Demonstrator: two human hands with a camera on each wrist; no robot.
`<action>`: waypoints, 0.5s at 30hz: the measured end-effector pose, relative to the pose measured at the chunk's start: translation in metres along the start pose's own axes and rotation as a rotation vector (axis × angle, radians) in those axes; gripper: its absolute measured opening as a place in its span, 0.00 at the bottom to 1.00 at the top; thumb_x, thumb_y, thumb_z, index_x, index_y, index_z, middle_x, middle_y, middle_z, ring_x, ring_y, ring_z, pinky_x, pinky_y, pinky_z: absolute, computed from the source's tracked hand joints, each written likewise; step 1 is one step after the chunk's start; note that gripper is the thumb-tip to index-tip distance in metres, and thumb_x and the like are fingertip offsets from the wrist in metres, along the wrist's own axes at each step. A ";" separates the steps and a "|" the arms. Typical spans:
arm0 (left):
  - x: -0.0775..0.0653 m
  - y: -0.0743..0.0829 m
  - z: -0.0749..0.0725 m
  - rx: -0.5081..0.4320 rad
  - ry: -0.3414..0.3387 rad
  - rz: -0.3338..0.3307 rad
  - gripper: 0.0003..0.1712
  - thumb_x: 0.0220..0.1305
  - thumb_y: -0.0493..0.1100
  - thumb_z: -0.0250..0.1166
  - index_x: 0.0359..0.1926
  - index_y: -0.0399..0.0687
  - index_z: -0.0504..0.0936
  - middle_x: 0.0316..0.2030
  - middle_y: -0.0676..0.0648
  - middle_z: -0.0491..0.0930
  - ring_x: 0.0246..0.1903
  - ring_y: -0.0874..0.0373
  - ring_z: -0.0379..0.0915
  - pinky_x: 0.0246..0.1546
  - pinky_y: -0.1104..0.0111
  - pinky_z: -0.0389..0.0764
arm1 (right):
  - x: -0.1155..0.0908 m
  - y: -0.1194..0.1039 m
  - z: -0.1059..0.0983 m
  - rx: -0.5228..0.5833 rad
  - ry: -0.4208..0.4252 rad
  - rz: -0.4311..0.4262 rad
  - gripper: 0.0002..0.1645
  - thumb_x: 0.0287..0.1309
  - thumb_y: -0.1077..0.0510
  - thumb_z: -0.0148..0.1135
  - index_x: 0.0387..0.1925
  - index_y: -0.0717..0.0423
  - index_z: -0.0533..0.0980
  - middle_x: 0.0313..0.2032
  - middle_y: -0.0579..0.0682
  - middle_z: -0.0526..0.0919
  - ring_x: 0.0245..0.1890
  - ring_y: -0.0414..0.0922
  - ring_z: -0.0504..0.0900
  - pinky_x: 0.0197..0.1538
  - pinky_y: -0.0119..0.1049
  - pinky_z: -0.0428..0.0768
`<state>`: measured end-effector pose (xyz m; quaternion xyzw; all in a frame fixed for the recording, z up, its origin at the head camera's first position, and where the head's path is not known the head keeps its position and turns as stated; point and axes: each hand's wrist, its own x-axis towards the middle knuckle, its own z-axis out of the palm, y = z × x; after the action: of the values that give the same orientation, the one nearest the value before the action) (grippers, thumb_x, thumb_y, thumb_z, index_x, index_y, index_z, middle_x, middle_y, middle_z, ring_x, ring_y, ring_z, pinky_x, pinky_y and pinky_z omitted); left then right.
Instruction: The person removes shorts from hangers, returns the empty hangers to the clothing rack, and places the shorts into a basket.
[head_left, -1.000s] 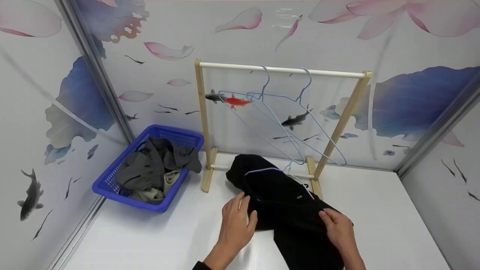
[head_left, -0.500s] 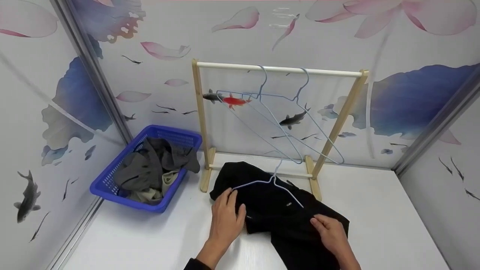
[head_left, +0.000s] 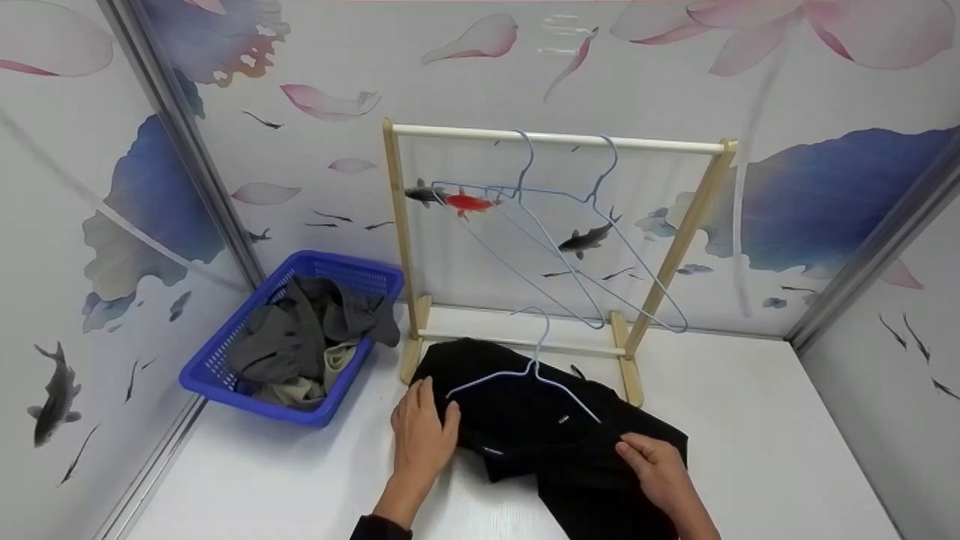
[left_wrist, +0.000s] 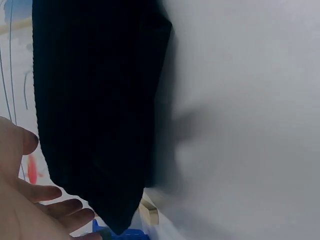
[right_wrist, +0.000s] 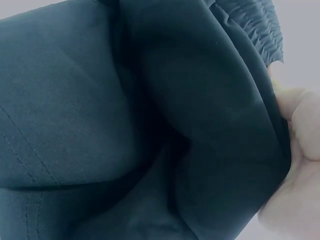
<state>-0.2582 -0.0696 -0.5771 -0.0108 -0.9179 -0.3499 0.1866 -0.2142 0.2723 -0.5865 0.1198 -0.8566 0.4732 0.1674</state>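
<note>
A black garment (head_left: pixel 510 420) with a small pale label lies bunched on the white table. Its gathered elastic edge (right_wrist: pixel 255 30) shows in the right wrist view. A light blue wire hanger (head_left: pixel 536 367) lies over the cloth, hook toward the rack; its lower part is hidden in the garment. At the garment's left side my left hand (head_left: pixel 424 435) touches the cloth near the hanger's left end, fingers extended and thumb apart. My right hand (head_left: pixel 658 472) pinches the cloth between thumb and fingers near the hanger's right end.
Behind the garment stands a wooden rack (head_left: pixel 559 139) with a white bar, from which two blue wire hangers (head_left: pixel 600 195) hang. To the left is a blue plastic basket (head_left: pixel 196 379) holding grey and beige clothes (head_left: pixel 289 337). Patterned panels (head_left: pixel 480 90) surround the table.
The garment and hanger have come toward me and slightly left, and more of the hanger's shoulders shows. My left hand has shifted left; my right hand keeps its pinch, moving slightly left and down.
</note>
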 end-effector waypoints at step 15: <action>0.004 -0.014 -0.002 0.031 -0.081 -0.044 0.25 0.68 0.51 0.59 0.53 0.33 0.77 0.47 0.35 0.77 0.51 0.38 0.72 0.62 0.42 0.58 | -0.003 -0.005 0.007 0.006 0.044 -0.082 0.12 0.53 0.77 0.61 0.24 0.60 0.80 0.22 0.53 0.80 0.22 0.45 0.73 0.29 0.27 0.69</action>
<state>-0.2636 -0.0826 -0.5830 -0.0017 -0.9301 -0.3387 0.1419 -0.2114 0.2641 -0.5874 0.1447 -0.8457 0.4711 0.2049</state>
